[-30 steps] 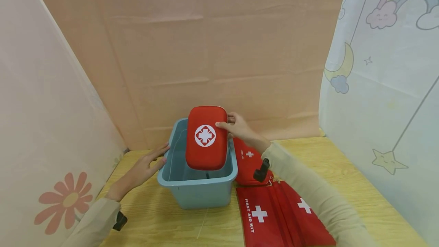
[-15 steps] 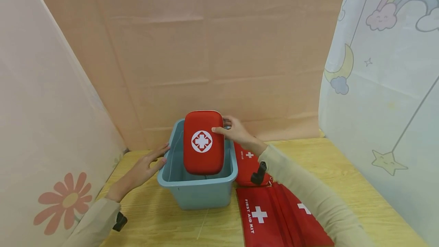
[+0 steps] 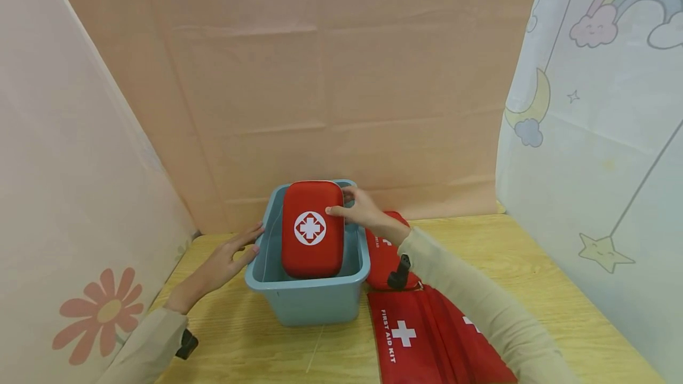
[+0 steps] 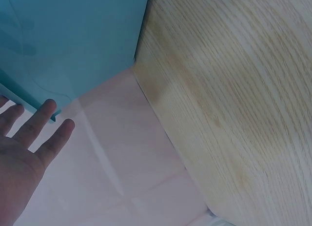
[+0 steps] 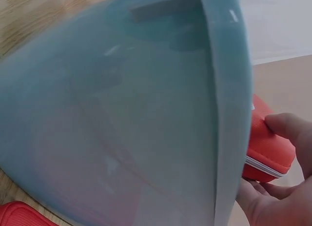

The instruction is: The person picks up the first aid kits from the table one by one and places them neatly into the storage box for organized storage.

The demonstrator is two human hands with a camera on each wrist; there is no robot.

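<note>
Close to us, flat red bags (image 3: 421,342) lie on the yellow table (image 3: 533,265), touching the blue box (image 3: 309,301) on its right side. Our left hand (image 3: 221,265) lies open with straight fingers on the box's left rim. Our right hand (image 3: 360,209) pinches the red case (image 3: 312,229) by its right edge. The case has sunk lower than a moment ago and now stands partly inside the box. The box has open room left of the case. Behind the box, the pink wall (image 3: 347,76) stands close.
</note>
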